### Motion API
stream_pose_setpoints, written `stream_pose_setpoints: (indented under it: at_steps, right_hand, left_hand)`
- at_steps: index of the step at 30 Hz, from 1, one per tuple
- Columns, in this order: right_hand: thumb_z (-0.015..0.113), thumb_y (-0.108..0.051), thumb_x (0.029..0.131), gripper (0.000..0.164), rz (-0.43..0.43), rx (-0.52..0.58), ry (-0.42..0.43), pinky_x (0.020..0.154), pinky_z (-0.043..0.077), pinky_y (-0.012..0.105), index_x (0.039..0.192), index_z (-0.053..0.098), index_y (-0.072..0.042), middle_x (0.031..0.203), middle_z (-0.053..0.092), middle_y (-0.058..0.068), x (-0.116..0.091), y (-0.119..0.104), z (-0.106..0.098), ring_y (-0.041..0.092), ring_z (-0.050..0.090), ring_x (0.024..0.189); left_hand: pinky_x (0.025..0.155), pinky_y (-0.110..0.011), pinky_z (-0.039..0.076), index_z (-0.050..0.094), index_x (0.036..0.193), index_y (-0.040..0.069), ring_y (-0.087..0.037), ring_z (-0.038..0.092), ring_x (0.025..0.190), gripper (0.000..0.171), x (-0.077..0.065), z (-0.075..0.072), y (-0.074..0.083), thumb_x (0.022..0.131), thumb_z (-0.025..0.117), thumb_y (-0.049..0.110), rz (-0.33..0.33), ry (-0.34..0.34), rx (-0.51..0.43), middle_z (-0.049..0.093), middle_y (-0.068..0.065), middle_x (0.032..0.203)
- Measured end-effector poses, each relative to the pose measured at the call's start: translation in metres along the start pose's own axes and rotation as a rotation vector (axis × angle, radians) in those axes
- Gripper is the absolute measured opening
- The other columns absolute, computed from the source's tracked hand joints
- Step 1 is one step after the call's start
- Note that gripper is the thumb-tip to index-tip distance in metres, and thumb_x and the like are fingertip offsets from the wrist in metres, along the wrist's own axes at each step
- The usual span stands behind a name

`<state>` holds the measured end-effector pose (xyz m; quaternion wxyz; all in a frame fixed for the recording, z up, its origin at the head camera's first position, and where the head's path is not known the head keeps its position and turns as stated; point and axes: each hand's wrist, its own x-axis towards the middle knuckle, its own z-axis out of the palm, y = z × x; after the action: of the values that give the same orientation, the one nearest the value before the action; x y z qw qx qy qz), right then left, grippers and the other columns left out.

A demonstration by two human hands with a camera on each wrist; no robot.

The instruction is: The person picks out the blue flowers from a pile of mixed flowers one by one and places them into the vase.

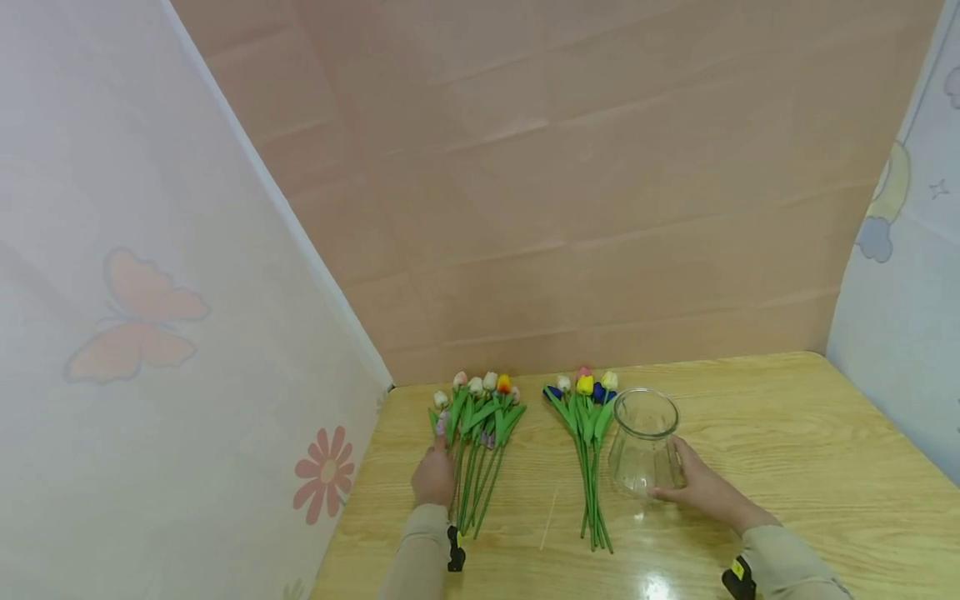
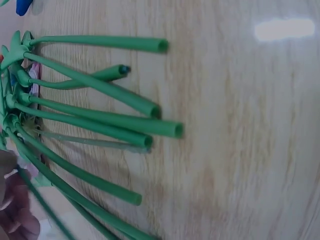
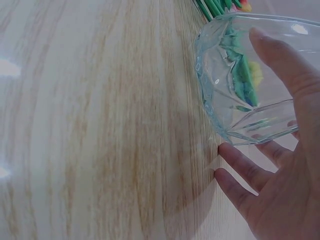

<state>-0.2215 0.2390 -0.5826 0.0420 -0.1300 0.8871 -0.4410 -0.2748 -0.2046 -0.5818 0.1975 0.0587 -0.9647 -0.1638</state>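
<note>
A clear glass vase (image 1: 647, 450) stands upright on the table, right of the flowers. My right hand (image 1: 701, 487) holds its lower right side, thumb (image 3: 280, 55) along the near wall and fingers spread on the far side. At the left lies a bunch of artificial tulips (image 1: 472, 417) in white, pink, orange and purple. There my left hand (image 1: 433, 479) pinches a light purple flower (image 1: 442, 423) at the bunch's left edge. Beside those fingers (image 2: 20, 210) a thin green stem (image 2: 45, 205) runs down in the left wrist view.
Between the left bunch and the vase lies a second bunch of tulips (image 1: 588, 425), yellow, white, pink and dark blue, stems toward me. A thin pale strip (image 1: 550, 518) is on the wooden table (image 1: 810, 450). A printed wall (image 1: 247, 333) borders the left; a brown backdrop (image 1: 562, 208) rises behind.
</note>
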Motion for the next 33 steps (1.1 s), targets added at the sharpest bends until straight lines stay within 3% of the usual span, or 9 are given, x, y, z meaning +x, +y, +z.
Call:
stream_pose_setpoints:
  at_steps: [4, 9, 15, 18, 22, 28, 33]
  right_hand:
    - [0.075, -0.041, 0.082, 0.107, -0.013, -0.005, 0.001, 0.100, 0.022, 0.074, 0.150, 0.005, 0.004, 0.149, 0.014, 0.041, 0.001, -0.001, 0.000, 0.063, 0.017, 0.132]
    - [0.074, -0.044, 0.082, 0.107, -0.013, -0.009, 0.002, 0.100, 0.022, 0.074, 0.151, 0.005, 0.002, 0.150, 0.012, 0.040, 0.002, -0.001, -0.001, 0.062, 0.016, 0.133]
    - [0.074, -0.043, 0.082, 0.107, -0.015, -0.004, 0.004, 0.099, 0.021, 0.075, 0.151, 0.005, 0.001, 0.150, 0.011, 0.040, 0.002, 0.002, -0.001, 0.063, 0.015, 0.133]
    - [0.075, -0.042, 0.082, 0.106, -0.016, -0.002, 0.011, 0.099, 0.021, 0.074, 0.150, 0.007, 0.002, 0.149, 0.012, 0.040, 0.002, 0.003, -0.001, 0.063, 0.016, 0.133]
    - [0.075, -0.042, 0.082, 0.107, -0.013, -0.001, 0.008, 0.100, 0.020, 0.074, 0.150, 0.005, 0.003, 0.150, 0.011, 0.040, 0.001, 0.003, -0.001, 0.063, 0.015, 0.133]
    - [0.074, -0.041, 0.083, 0.108, -0.004, 0.010, -0.004, 0.100, 0.019, 0.074, 0.150, 0.003, 0.004, 0.149, 0.009, 0.042, 0.001, 0.002, 0.000, 0.064, 0.013, 0.133]
    - [0.074, -0.042, 0.082, 0.109, -0.008, 0.000, -0.002, 0.100, 0.019, 0.074, 0.150, 0.002, 0.005, 0.149, 0.010, 0.042, 0.001, 0.002, 0.000, 0.064, 0.014, 0.132]
  left_hand:
    - [0.051, -0.042, 0.051, 0.066, 0.110, 0.012, -0.025, 0.065, 0.064, 0.023, -0.001, -0.001, -0.003, 0.087, 0.071, 0.014, -0.041, -0.074, 0.041, 0.067, -0.010, 0.091]
    - [0.054, -0.044, 0.053, 0.070, 0.102, 0.011, -0.026, 0.066, 0.068, 0.014, -0.003, -0.003, -0.003, 0.088, 0.069, 0.010, -0.039, -0.102, 0.055, 0.066, -0.010, 0.092]
    - [0.050, -0.039, 0.052, 0.068, 0.107, 0.008, -0.023, 0.066, 0.065, 0.020, 0.002, 0.001, 0.008, 0.087, 0.070, 0.011, 0.028, -0.054, 0.094, 0.067, -0.010, 0.088]
    - [0.046, -0.035, 0.050, 0.068, 0.103, 0.009, -0.021, 0.065, 0.060, 0.018, 0.005, 0.001, 0.024, 0.086, 0.073, 0.013, 0.120, 0.008, 0.086, 0.068, -0.010, 0.087]
    - [0.041, -0.026, 0.044, 0.068, 0.099, 0.013, -0.014, 0.060, 0.055, 0.011, 0.003, -0.001, 0.054, 0.088, 0.071, 0.014, 0.252, 0.032, 0.069, 0.068, -0.006, 0.091]
    - [0.038, -0.016, 0.035, 0.068, 0.096, 0.015, -0.004, 0.052, 0.047, 0.007, -0.010, -0.001, 0.101, 0.090, 0.069, 0.019, 0.406, 0.028, 0.013, 0.067, 0.000, 0.086]
    - [0.036, -0.013, 0.025, 0.067, 0.095, 0.018, 0.002, 0.038, 0.041, 0.006, -0.026, 0.006, 0.132, 0.092, 0.067, 0.024, 0.484, -0.020, 0.007, 0.065, 0.006, 0.082]
